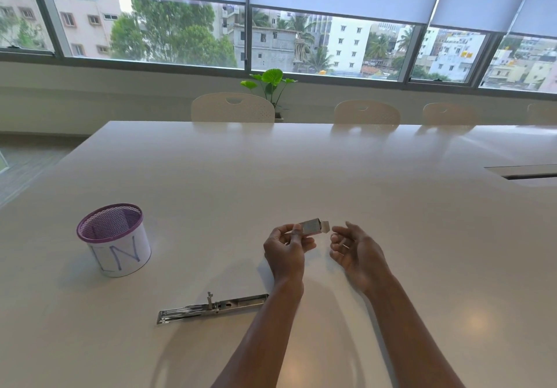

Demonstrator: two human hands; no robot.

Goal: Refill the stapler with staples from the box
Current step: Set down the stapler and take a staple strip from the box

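My left hand (287,247) holds a small staple box (313,226) above the white table, its end flap open and pointing right. My right hand (354,249) is cupped palm-up just right of the flap, fingers apart, and something thin and pale seems to rest on its fingers; I cannot tell what. The metal stapler (212,307) lies folded flat open on the table, down and to the left of my left forearm, untouched.
A purple mesh cup (116,238) wrapped in paper marked "IN" stands at the left. The white table (301,176) stretches far ahead. Chairs (232,107) line its far edge, with a plant and windows behind. A cable slot (524,172) sits at the right.
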